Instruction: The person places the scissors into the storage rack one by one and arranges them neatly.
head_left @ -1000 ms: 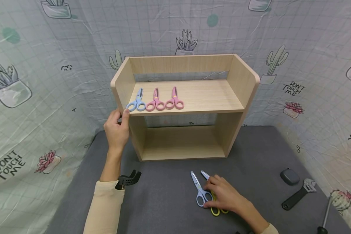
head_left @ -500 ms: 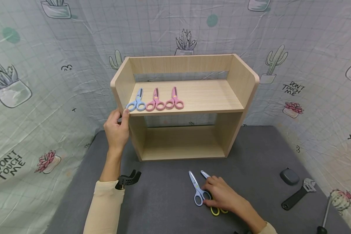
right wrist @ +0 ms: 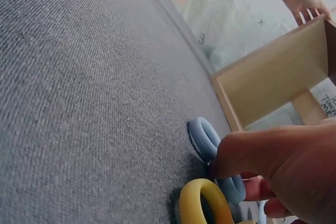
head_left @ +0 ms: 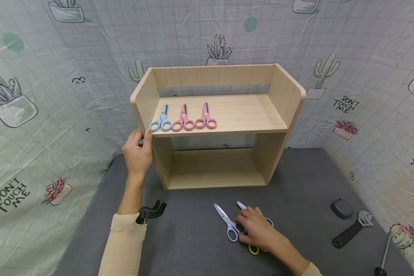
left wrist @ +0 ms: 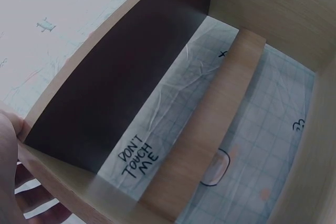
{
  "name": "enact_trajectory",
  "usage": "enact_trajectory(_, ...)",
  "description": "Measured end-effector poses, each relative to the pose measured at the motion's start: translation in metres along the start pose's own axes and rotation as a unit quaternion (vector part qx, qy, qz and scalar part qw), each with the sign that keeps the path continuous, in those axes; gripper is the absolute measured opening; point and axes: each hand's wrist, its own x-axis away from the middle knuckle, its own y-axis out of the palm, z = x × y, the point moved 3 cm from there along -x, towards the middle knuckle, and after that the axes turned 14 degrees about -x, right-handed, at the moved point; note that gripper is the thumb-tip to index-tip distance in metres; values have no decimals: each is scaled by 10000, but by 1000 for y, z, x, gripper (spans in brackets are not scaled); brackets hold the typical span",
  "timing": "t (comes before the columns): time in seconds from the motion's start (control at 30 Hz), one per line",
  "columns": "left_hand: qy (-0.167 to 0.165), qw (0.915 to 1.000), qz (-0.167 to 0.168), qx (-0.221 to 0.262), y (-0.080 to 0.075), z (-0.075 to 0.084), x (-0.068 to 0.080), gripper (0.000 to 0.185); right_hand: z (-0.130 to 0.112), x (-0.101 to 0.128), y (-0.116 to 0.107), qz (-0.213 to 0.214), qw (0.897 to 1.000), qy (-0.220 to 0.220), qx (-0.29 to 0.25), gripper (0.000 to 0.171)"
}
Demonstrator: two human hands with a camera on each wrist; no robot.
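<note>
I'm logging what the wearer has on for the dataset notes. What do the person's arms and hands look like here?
Both hands, left hand and right hand, are bare, with no gloves or rings visible. Pale cream long sleeves reach the wrists. A black camera mount is strapped at the left wrist.

Right hand [head_left: 258, 232] covers most of the yellow scissors [head_left: 253, 250]; only a handle loop shows. Its grip on the blue scissors [head_left: 227, 222] is unclear. Screwdriver [head_left: 383, 253] is cut off at the head view's bottom edge. Left hand [left wrist: 13, 182] is only an edge sliver, blurred, in the left wrist view.
</note>
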Motion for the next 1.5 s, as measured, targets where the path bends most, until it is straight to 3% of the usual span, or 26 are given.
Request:
enact_trajectory(0.4,21,10000,-2,-54,0,-1,0,35,-4,-6,3,230,9997,-94,43,34)
enact_trajectory(0.57,37,10000,23,-47,0,-1,-1,34,-5,-8,1,-23,9999,-94,116,35)
enact_trajectory(1.0,6,10000,65,7,0,1,-1,33,-2,-9,-5,-429,9974,-228,-533,42)
enact_trajectory(1.5,28,10000,74,33,0,0,-2,33,0,-11,4,-53,9851,-1260,-1166,37)
